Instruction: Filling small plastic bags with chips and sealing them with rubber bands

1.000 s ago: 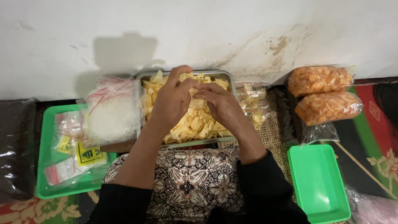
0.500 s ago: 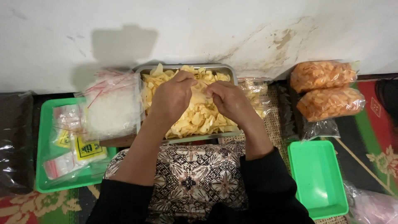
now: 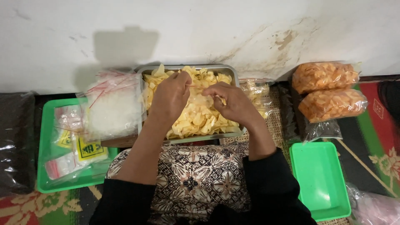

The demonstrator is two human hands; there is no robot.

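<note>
Both hands pinching clear bag between them, over chip tray

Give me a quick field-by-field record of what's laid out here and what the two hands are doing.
Left hand: pinches one edge of a small clear bag
Right hand: pinches the other edge
Below hands: metal tray heaped with pale yellow chips
Left side: green tray, stack of empty clear bags
Right side: two filled bags of orange chips, second green tray
Lap: patterned cloth
</note>
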